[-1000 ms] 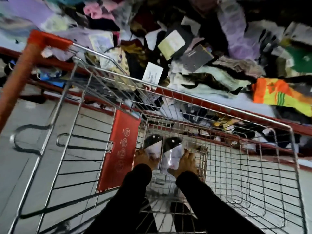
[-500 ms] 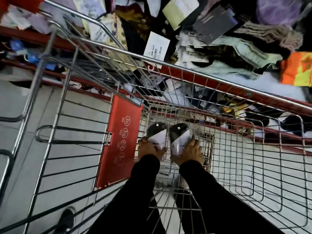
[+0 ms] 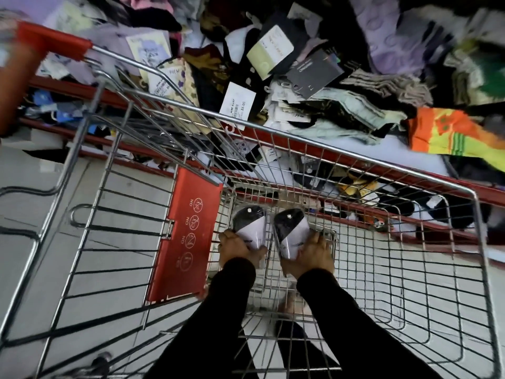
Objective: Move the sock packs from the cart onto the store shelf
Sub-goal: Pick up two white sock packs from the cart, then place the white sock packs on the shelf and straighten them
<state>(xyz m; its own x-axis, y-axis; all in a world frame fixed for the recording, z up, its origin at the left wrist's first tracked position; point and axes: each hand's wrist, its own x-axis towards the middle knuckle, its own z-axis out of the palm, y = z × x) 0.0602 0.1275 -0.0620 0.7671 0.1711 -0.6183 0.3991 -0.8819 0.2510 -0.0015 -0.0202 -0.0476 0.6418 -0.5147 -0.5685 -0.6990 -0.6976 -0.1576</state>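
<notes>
Both of my hands are down inside the wire shopping cart. My left hand grips one sock pack, black with a white card band. My right hand grips a second, matching sock pack beside it. Both packs stand nearly upright, side by side, low in the cart near its front wall. Beyond the cart's far rim lies the store shelf with a red edge, heaped with loose socks.
The cart's red child-seat flap stands left of my hands and its red handle is at upper left. An orange and yellow sock and tagged packs lie on the shelf pile. Grey floor tiles show through the wire.
Both hands have kept hold of the two packs and raised them slightly within the cart. The camera view has shifted, showing more of the shelf and the handle again.
</notes>
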